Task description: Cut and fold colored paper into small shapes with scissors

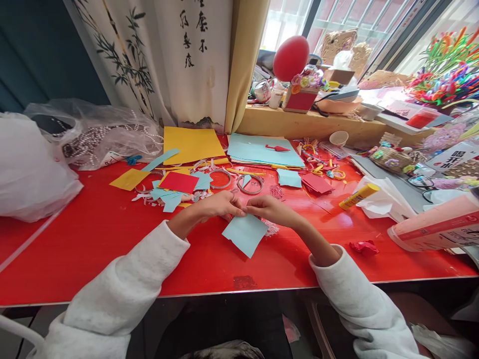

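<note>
A light blue square of paper is held up by its far corner above the red table, turned so one corner points toward me. My left hand pinches that corner from the left, thumb and fingers closed on it. From the right, my right hand grips the same corner, its fingertips almost touching those of the left. Just beyond my hands lie two metal rings. To the left are a red paper square, a yellow paper piece and blue scraps.
Blue sheets and yellow sheets lie at the back. On the right are red squares, a yellow glue stick, crumpled red paper and a large pink bottle. Plastic bags stand at the left.
</note>
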`<state>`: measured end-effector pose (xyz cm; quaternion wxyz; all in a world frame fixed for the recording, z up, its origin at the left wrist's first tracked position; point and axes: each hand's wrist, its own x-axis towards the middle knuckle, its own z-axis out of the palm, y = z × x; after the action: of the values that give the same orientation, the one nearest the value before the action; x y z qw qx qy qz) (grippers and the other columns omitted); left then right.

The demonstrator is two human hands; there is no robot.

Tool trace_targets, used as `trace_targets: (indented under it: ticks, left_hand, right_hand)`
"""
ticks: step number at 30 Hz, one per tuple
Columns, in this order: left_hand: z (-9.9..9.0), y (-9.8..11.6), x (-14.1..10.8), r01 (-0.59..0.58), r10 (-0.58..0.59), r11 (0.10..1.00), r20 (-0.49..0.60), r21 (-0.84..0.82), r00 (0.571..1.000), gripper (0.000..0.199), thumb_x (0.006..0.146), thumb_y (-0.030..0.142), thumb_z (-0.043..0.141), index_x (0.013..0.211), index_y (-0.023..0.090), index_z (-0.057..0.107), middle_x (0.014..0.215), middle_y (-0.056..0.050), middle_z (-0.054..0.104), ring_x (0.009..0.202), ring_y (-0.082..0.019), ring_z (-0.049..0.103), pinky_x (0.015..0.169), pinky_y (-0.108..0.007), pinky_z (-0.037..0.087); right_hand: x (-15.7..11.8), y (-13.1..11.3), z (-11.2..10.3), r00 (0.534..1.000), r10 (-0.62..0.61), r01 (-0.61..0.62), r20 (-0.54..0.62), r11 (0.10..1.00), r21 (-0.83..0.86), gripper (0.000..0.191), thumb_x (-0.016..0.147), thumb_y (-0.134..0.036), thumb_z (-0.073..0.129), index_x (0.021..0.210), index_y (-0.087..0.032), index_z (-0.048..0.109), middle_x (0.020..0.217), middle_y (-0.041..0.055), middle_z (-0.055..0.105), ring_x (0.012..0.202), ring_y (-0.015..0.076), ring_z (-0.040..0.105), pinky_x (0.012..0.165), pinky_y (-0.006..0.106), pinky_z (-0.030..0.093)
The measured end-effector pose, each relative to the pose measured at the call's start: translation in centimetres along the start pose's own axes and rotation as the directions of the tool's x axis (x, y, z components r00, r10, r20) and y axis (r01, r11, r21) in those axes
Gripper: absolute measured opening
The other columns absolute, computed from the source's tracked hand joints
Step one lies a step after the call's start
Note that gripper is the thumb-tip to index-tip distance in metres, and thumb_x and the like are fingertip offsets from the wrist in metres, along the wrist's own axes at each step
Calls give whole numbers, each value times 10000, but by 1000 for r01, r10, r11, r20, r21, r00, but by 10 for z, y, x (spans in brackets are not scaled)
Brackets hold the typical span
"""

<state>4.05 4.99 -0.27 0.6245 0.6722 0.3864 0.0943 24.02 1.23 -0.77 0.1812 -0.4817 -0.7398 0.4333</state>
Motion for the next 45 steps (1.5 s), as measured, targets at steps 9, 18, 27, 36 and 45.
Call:
trace_targets:
  ticks: [9,18,27,36,45]
  left_hand:
    - [-2,0,-1,1,3,996,49,-92,999,418,679,546,723,819,156,665,810,-34,660,752,-159,623,692,-296,490]
    - [5,7,-6,-31,32,982,2,-185,999,429,756,587,636,840,166,643,790,-13,628,712,-125,589,639,-254,454]
    - [2,2,-1,-15,26,981,59,-192,998,439,724,577,676,798,156,580,748,-3,579,706,-125,579,660,-266,465]
    - [-2,4,-3,-24,36,990,78,-142,996,370,745,520,673,786,163,587,786,-6,593,733,-129,586,682,-274,454]
    - [-2,2,-2,-24,28,993,36,-112,999,363,712,506,707,768,161,608,759,2,591,708,-112,566,661,-259,460]
  right_hand:
    - [2,1,1,969,-160,109,-188,961,-254,355,898,-425,443,640,-181,459,601,-17,423,575,96,360,542,250,276]
    - [-3,5,-1,908,-365,177,-207,781,-600,393,973,-397,318,810,-173,596,745,81,619,625,151,470,604,296,309]
    - [-7,6,-6,894,-423,261,-149,760,-595,409,965,-459,367,842,-178,637,801,105,660,680,172,548,624,297,341]
    - [-2,-1,-6,934,-192,82,-301,936,-344,468,964,-480,318,675,-170,518,591,2,490,536,101,420,529,253,279]
    - [-1,0,-5,965,-201,151,-168,950,-273,441,933,-473,417,607,-177,391,564,-39,327,520,69,298,472,235,220]
